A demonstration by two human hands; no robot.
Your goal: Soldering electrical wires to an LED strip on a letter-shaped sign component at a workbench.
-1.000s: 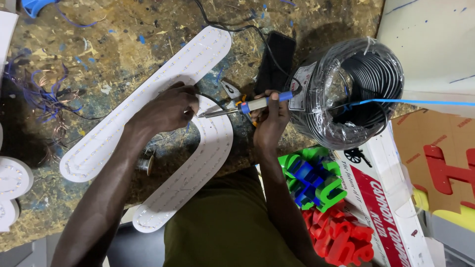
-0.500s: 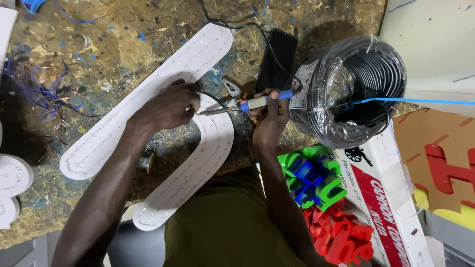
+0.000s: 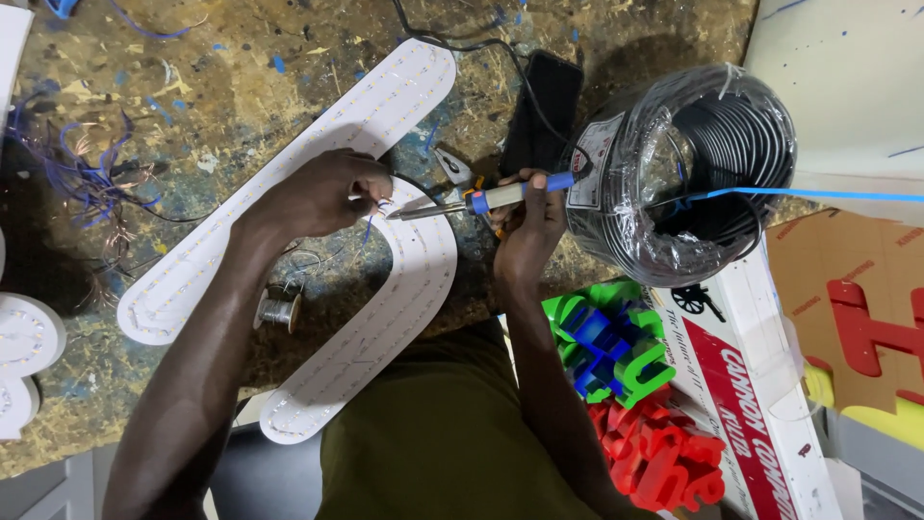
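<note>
**Soldering a wire onto the white V-shaped light panel**

Right hand [image 3: 527, 231] grips a soldering iron [image 3: 481, 199] by its grey/blue handle, fingers wrapped tight round it, tip aimed left at the inner bend of the white V-shaped panel [image 3: 289, 231]. Left hand [image 3: 322, 193] sits on the panel right at the tip, fingers narrow and pinched on something thin, prob. a wire end or solder, too small to tell. A short blue wire [image 3: 369, 227] hangs just below the pinch.

Panel lies flat on the stained tabletop [image 3: 192, 87], both arms of the V studded w/ rows of small lights. Solder spool [image 3: 278, 310] stands near, between the two arms of the V. Pliers [image 3: 452, 171] lie just behind the iron. Black adapter box [image 3: 541, 111] w/ its cable sits beyond. Big coil of black cable [image 3: 688, 169] in clear wrap is just beside the right hand, blue cord [image 3: 818, 195] running off to the side. Tangle of stripped blue wire scraps [image 3: 82, 183] lies well apart on the far side.

To do this step well, imo: keep the tip steady on the joint, hold the pinched bit still till the joint sets, keep left fingertips clear of the hot tip. Resting the right wrist on the tabletop edge would cut shake. Watch the iron's cord doesn't drag.
</note>
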